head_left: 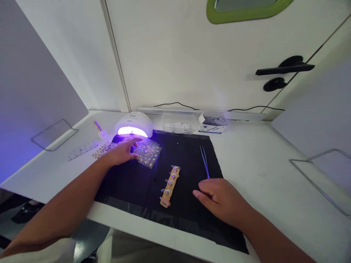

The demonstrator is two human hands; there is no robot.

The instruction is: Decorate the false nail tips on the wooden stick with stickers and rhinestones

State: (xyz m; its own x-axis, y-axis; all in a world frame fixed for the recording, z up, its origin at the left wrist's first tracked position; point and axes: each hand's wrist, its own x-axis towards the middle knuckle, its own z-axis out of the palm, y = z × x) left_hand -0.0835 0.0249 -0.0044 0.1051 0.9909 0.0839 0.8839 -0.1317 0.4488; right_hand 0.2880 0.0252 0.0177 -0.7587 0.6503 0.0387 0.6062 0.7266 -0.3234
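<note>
My left hand (124, 150) reaches over sticker sheets (148, 152) in front of a white nail lamp (134, 120), whose opening glows violet. Its index finger and thumb are apart, with nothing visible between them; the other fingers are partly hidden. On the right, my right hand (222, 199) is curled around the rear end of a pair of tweezers (204, 162). The two tips point away from me and stand apart. Between the hands lies a yellow strip (170, 186) bearing several clear nail tips with small shiny pieces on them.
A black mat (131, 186) covers the middle of the white table (255, 157). Behind it stand a clear tray (179, 126) with white packets and an open box of alcohol pads (212, 125). At left lie a small bottle (100, 130) and a clear strip (83, 150). Wire stands flank both sides.
</note>
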